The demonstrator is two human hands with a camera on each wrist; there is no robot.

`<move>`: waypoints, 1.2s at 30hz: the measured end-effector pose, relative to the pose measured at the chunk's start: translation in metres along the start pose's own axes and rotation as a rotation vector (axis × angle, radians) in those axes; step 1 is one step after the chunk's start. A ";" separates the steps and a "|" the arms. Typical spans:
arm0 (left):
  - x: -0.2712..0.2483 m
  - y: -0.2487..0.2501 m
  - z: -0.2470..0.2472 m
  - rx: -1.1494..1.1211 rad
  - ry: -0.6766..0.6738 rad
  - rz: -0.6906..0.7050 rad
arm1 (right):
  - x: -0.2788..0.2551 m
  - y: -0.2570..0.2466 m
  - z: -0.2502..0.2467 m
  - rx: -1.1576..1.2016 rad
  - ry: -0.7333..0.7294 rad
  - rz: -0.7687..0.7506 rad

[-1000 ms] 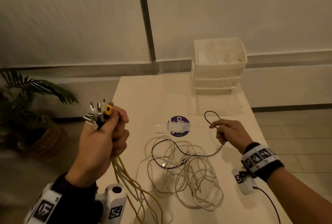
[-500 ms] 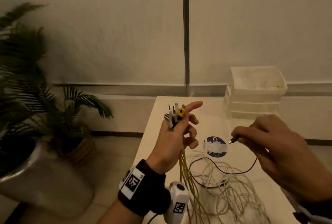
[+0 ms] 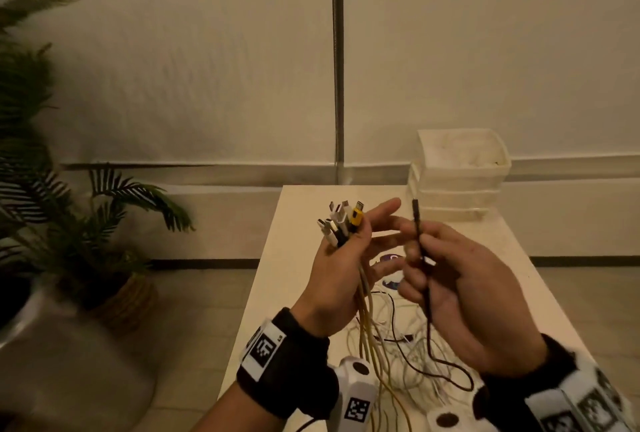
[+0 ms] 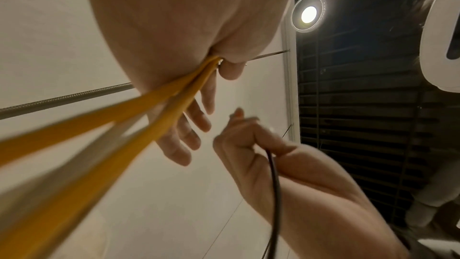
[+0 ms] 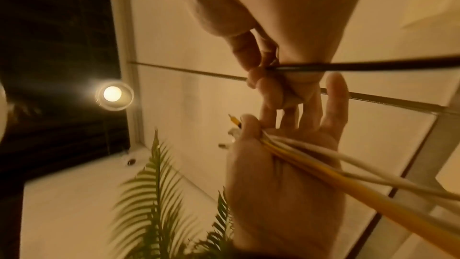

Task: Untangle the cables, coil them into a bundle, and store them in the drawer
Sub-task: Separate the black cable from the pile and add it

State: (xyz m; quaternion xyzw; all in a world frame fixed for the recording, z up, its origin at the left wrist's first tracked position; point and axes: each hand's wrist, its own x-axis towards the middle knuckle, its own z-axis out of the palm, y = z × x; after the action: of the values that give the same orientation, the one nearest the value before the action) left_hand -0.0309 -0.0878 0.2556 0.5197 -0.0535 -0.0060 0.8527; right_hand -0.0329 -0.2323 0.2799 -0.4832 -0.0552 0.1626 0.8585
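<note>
The left hand (image 3: 341, 279) is holding a bunch of cable ends, the plugs (image 3: 341, 223) fanning up above the thumb, which is pressing the white and yellow cables (image 3: 363, 320) against the palm while its fingers (image 3: 382, 215) are stretching out straight. The right hand (image 3: 460, 293) is pinching a black cable (image 3: 420, 255) between thumb and curled fingers, its plug pointing up just beside the left fingertips. Both hands are hovering above the table (image 3: 301, 258). The loose cable lengths are lying tangled on the table below. The drawers (image 3: 460, 175) are standing at the table's far edge. A plant (image 3: 69, 216) is standing left of the table.
</note>
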 end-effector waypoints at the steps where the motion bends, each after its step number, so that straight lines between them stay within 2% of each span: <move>1: -0.002 -0.001 0.002 -0.012 -0.010 -0.011 | -0.001 0.007 0.003 -0.076 -0.007 -0.060; 4: -0.006 -0.005 0.006 -0.031 -0.050 -0.038 | -0.003 0.020 0.008 -0.392 0.026 -0.279; 6: -0.007 -0.009 0.009 -0.043 -0.062 -0.054 | -0.002 0.025 0.007 -0.408 0.094 -0.347; 9: -0.008 -0.013 0.015 -0.075 -0.058 -0.071 | 0.000 0.026 0.003 -0.377 0.160 -0.354; 13: -0.009 -0.019 0.021 -0.076 -0.068 -0.069 | 0.000 0.025 -0.007 -0.375 0.146 -0.333; 16: -0.006 -0.025 0.025 0.034 -0.015 -0.007 | -0.005 0.021 -0.019 -0.397 0.068 -0.291; 19: 0.000 -0.017 0.027 -0.021 0.078 0.099 | -0.013 0.025 -0.042 -0.560 -0.068 -0.218; 22: 0.007 0.010 0.009 -0.185 0.129 0.192 | -0.021 0.032 -0.079 -0.877 -0.268 -0.181; 24: 0.007 0.029 -0.008 -0.171 0.169 0.204 | -0.022 0.028 -0.104 -1.059 -0.423 -0.114; 27: -0.002 0.035 -0.019 0.021 0.161 0.189 | -0.010 0.006 -0.130 -1.112 -0.452 -0.047; 29: -0.009 0.023 -0.009 0.320 0.105 0.125 | 0.002 -0.012 -0.137 -1.152 -0.369 -0.069; 31: -0.010 0.002 0.008 0.698 -0.009 0.073 | 0.012 -0.026 -0.135 -1.152 -0.271 -0.113; 33: -0.007 -0.022 0.023 0.970 -0.122 0.082 | 0.018 -0.031 -0.125 -1.182 -0.240 -0.138; 34: -0.004 -0.033 0.027 1.042 -0.151 0.106 | 0.020 -0.031 -0.119 -1.206 -0.242 -0.142; 36: 0.000 -0.048 0.033 1.042 -0.138 0.135 | 0.023 -0.028 -0.110 -1.191 -0.218 -0.132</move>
State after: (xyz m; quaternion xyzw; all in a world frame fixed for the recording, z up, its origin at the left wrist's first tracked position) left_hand -0.0316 -0.1387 0.2278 0.8684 -0.1386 0.0423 0.4742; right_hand 0.0226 -0.3272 0.2445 -0.8565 -0.2542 0.0987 0.4382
